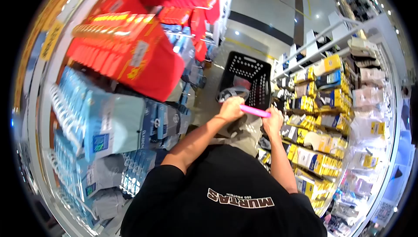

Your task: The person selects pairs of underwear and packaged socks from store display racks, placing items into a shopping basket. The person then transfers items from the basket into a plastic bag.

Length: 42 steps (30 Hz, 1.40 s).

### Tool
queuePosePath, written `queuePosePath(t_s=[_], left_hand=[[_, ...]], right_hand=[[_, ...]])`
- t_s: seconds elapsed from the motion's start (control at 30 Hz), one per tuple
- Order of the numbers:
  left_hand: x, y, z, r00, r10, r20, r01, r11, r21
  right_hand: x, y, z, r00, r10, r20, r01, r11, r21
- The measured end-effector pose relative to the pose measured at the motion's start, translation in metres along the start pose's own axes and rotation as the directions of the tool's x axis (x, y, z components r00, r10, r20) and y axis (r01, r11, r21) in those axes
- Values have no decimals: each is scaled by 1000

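Observation:
A pink bar-shaped handle (255, 111) runs between my two hands at waist height. My left hand (231, 109) is closed around its left end. Its right end is in my right hand (273, 121), with the fingers wrapped round it. Just beyond my hands, down near the floor, stands a black shopping basket (260, 76) with perforated walls. Inside it are a clear-wrapped pack (234, 93) and something reddish (241, 82) that I cannot make out. Whether the handle joins the basket is hidden behind my hands.
On the left, a rack holds hanging red packs (130, 58) and light-blue packs (117, 123) on hooks. Several rows of yellow-labelled packs (322, 156) hang close beside my right arm. Tiled floor (261, 4) stretches ahead beyond the basket.

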<state>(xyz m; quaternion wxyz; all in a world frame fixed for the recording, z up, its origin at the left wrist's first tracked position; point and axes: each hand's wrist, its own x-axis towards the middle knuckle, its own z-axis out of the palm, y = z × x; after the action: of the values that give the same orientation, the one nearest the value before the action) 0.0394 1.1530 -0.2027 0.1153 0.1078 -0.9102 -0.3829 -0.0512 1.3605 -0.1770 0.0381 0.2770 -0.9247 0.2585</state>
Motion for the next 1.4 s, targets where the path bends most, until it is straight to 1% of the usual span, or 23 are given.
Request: queuePosePath(t_s=[0.03, 0.07, 0.17, 0.23, 0.3, 0.43, 0.5, 0.53, 0.63, 0.67, 0.7, 0.77, 0.8, 0.97, 1.03, 1.13, 1.23, 1.3, 1.4], left_hand=[[7, -2, 0, 1000, 3, 14, -3, 999, 41], [14, -4, 0, 1000, -5, -9, 6, 1000, 9], [30, -4, -4, 997, -2, -72, -2, 998, -60], [41, -5, -2, 995, -21, -97, 16, 999, -46], [54, -8, 0, 993, -41, -113, 37, 999, -33], [77, -13, -2, 989, 11, -144, -21, 998, -66], [93, -15, -1, 987, -27, -159, 26, 1000, -7], [100, -14, 0, 987, -52, -151, 52, 999, 0], [114, -13, -2, 983, -76, -169, 81, 997, 18], [117, -12, -2, 979, -113, -168, 119, 993, 28], [120, -13, 1, 974, -116, -194, 121, 993, 12], [129, -17, 6, 959, -122, -257, 123, 992, -13], [133, -18, 5, 959, -123, -257, 120, 992, -28], [160, -25, 9, 958, -145, -248, 167, 983, 72], [173, -25, 11, 952, -137, -272, 158, 986, 55], [195, -28, 15, 948, -129, -290, 155, 986, 68], [216, -23, 17, 940, -202, -277, 224, 973, 51], [227, -28, 22, 941, -175, -289, 199, 979, 54], [245, -28, 28, 927, -192, -322, 212, 977, 29]], right_hand=[[6, 0, -1, 1000, -26, 1, 26, 1000, 15], [10, 2, 1, 1000, -28, -7, 28, 999, 40], [26, 0, -6, 998, -17, 61, 12, 997, 79], [36, 6, -2, 996, -24, 91, 18, 998, 67], [48, 11, -3, 991, -29, 128, 15, 994, 108], [70, 23, -3, 970, -20, 242, -30, 979, 202], [90, 33, -2, 949, -29, 314, -61, 960, 274], [98, 38, -1, 946, -31, 322, -64, 958, 281], [118, 42, -3, 944, -109, 311, -3, 941, 339], [122, 47, 2, 950, -159, 269, 55, 933, 357], [128, 49, 3, 941, -191, 280, 82, 930, 358], [139, 53, 5, 945, -201, 259, 99, 928, 360], [146, 55, 8, 945, -229, 233, 130, 917, 377], [173, 61, 11, 947, -226, 229, 131, 921, 367], [188, 65, 12, 946, -248, 211, 159, 917, 365], [210, 69, 11, 948, -216, 233, 127, 930, 345], [233, 76, 12, 949, -220, 225, 134, 930, 342], [247, 83, 14, 946, -227, 229, 144, 933, 330], [269, 93, 16, 939, -243, 242, 149, 924, 351]])
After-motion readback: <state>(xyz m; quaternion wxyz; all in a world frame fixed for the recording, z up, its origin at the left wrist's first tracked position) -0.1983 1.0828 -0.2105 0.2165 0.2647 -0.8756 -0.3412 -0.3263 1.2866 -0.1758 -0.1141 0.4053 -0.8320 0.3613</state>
